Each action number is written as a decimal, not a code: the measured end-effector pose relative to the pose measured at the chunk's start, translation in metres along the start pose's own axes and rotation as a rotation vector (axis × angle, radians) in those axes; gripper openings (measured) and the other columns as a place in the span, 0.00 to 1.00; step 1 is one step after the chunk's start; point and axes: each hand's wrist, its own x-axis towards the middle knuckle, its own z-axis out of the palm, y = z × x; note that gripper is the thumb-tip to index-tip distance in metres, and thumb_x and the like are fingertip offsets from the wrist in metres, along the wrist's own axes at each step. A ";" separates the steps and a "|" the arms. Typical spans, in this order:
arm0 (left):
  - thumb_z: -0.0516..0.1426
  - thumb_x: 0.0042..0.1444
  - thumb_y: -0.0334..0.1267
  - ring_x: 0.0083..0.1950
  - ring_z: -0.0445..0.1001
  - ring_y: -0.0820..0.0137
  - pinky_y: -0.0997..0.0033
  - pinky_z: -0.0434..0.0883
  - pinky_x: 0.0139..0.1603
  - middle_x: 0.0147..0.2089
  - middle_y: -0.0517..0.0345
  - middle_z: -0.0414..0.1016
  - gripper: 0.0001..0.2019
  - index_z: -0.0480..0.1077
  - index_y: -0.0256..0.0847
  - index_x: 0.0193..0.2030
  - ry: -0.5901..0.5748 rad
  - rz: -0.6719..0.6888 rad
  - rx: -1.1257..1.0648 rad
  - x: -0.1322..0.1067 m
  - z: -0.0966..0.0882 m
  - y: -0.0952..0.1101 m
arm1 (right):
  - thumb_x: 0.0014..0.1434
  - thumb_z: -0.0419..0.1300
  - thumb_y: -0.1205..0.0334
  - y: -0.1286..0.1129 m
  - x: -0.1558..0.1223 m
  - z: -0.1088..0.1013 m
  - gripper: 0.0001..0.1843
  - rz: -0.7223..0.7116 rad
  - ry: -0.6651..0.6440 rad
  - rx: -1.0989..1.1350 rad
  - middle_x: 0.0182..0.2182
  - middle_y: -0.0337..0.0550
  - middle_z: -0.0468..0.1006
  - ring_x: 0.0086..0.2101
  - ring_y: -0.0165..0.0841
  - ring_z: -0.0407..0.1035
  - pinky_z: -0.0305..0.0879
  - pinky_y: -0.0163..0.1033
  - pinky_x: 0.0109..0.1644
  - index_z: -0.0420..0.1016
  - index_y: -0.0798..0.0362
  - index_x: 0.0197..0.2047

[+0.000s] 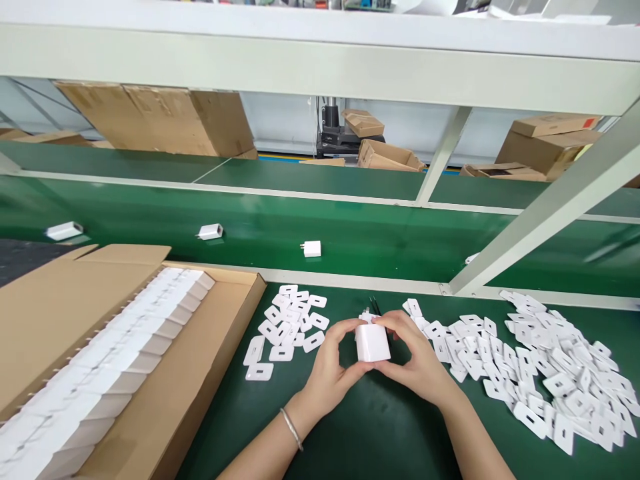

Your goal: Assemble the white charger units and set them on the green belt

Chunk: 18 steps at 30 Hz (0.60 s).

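Note:
A white charger housing (373,343) is held up between both hands over the green table. My left hand (333,357) grips its left side, thumb below and fingers above. On the other side, my right hand (415,353) pinches it the same way. Behind the housing, a small white part (368,316) and dark tweezers (375,305) show partly; the hands hide the rest. Left of my left hand lies a small group of flat white plates with slots (281,352). A larger heap of the same plates (565,383) spreads beyond my right hand.
At the left, an open cardboard box (235,313) holds rows of white chargers (125,357). Several chargers, one a white charger with prongs (312,249), lie spaced along the green belt (260,220). A slanted metal post (540,207) stands at the right.

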 end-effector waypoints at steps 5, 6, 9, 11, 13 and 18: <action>0.62 0.67 0.44 0.65 0.70 0.55 0.51 0.68 0.64 0.65 0.50 0.73 0.24 0.62 0.52 0.67 -0.064 -0.055 0.103 0.007 -0.004 0.003 | 0.63 0.68 0.61 0.001 0.001 0.003 0.25 -0.022 0.060 -0.109 0.56 0.46 0.74 0.57 0.45 0.70 0.70 0.51 0.59 0.70 0.39 0.61; 0.63 0.67 0.43 0.64 0.70 0.55 0.51 0.68 0.64 0.65 0.50 0.74 0.24 0.63 0.52 0.67 -0.061 -0.053 0.114 0.007 -0.004 0.003 | 0.63 0.67 0.63 0.001 0.002 0.004 0.26 -0.028 0.063 -0.121 0.56 0.46 0.74 0.57 0.45 0.69 0.70 0.51 0.60 0.70 0.39 0.62; 0.63 0.66 0.42 0.65 0.71 0.55 0.48 0.68 0.65 0.64 0.49 0.74 0.26 0.61 0.52 0.68 -0.034 0.004 0.114 0.006 -0.002 0.003 | 0.61 0.65 0.68 0.002 0.002 0.009 0.28 -0.040 0.052 -0.132 0.57 0.45 0.75 0.58 0.45 0.70 0.70 0.51 0.60 0.68 0.40 0.62; 0.64 0.65 0.44 0.68 0.69 0.53 0.47 0.68 0.66 0.67 0.46 0.69 0.30 0.59 0.52 0.69 -0.008 0.026 0.083 0.005 0.000 0.003 | 0.58 0.66 0.70 0.004 0.001 0.014 0.31 -0.036 0.057 -0.129 0.58 0.45 0.76 0.58 0.46 0.71 0.70 0.52 0.60 0.67 0.41 0.62; 0.65 0.64 0.46 0.72 0.64 0.51 0.45 0.67 0.68 0.71 0.44 0.63 0.32 0.57 0.51 0.71 0.013 0.004 0.054 0.004 0.000 0.002 | 0.57 0.67 0.70 0.008 -0.001 0.018 0.32 -0.001 0.089 -0.092 0.60 0.45 0.76 0.58 0.46 0.71 0.69 0.54 0.61 0.66 0.41 0.62; 0.61 0.67 0.45 0.72 0.64 0.51 0.44 0.65 0.70 0.70 0.45 0.64 0.27 0.60 0.52 0.70 -0.084 -0.115 0.048 0.005 -0.004 0.000 | 0.60 0.69 0.59 0.016 -0.003 0.024 0.25 0.118 0.200 0.127 0.54 0.45 0.77 0.51 0.43 0.75 0.72 0.48 0.55 0.68 0.42 0.59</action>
